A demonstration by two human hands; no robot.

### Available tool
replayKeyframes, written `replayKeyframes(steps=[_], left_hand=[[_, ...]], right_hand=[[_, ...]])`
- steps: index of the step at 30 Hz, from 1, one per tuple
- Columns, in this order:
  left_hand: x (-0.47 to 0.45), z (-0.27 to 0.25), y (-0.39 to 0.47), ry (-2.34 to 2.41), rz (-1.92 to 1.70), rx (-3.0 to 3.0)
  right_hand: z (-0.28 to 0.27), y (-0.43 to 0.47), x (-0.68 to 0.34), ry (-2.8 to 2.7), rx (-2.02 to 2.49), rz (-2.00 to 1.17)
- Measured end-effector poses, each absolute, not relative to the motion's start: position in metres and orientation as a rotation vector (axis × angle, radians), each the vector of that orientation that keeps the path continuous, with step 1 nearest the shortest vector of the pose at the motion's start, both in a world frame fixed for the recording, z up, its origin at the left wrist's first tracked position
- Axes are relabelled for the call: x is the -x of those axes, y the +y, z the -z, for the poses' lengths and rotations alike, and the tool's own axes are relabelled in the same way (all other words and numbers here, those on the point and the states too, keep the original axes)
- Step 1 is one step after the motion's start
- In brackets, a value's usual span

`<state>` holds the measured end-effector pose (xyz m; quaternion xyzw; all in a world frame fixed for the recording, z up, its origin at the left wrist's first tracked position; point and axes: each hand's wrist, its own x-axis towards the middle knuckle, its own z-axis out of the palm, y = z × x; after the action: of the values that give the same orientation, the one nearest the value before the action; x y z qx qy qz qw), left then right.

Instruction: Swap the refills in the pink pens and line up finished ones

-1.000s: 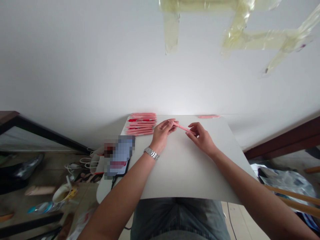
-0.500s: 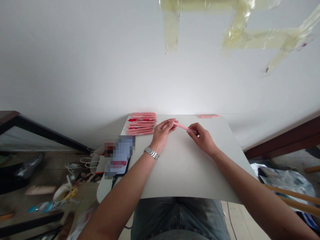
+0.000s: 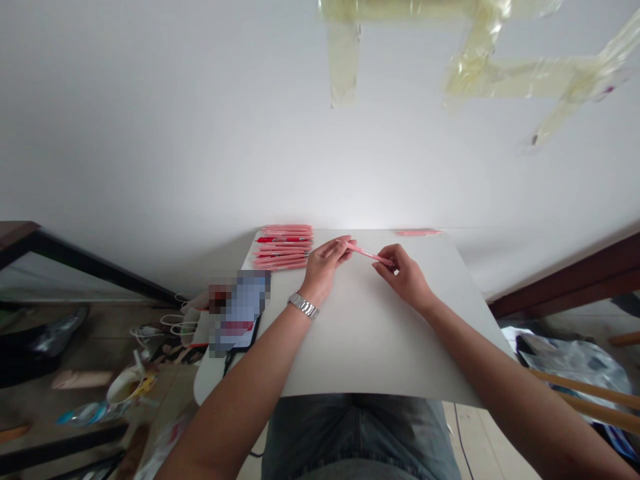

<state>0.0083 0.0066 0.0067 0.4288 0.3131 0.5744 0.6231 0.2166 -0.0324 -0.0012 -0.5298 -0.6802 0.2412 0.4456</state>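
A slim pink pen is held above the white table, sloping down to the right. My left hand, with a metal watch at the wrist, pinches its left end. At the other end, the fingers of my right hand are closed on the pen, partly covering its tip. Left of my left hand lies a pile of pink pens with a few redder ones among them. One more pink pen rests alone at the back edge, against the wall.
A phone-like device, blurred out, lies at the table's left edge with a cable below. A cup and a plastic bottle stand low on the left. Plastic bags and wooden bars are at the right. The wall rises behind the table.
The pen appears slightly turned, and a pale marking now shows along its side. More of its right end is visible by my right fingers. Both hands stay nearly in place.
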Motion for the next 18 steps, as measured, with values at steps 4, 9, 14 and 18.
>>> replayKeyframes(steps=[4, 9, 14, 18], left_hand=[[-0.008, -0.008, 0.006, 0.691, -1.304, -0.988], [-0.008, -0.012, 0.004, 0.67, -1.302, -0.991], [-0.007, -0.012, 0.004, 0.644, -1.298, -0.997], [-0.006, -0.01, 0.005, 0.625, -1.292, -1.025]], right_hand=[[0.003, -0.032, -0.218, -1.75, 1.322, -0.596], [-0.003, -0.036, -0.219, -1.824, 1.336, -0.648], [-0.011, -0.039, -0.221, -1.885, 1.321, -0.756], [-0.011, -0.038, -0.223, -1.901, 1.307, -0.842]])
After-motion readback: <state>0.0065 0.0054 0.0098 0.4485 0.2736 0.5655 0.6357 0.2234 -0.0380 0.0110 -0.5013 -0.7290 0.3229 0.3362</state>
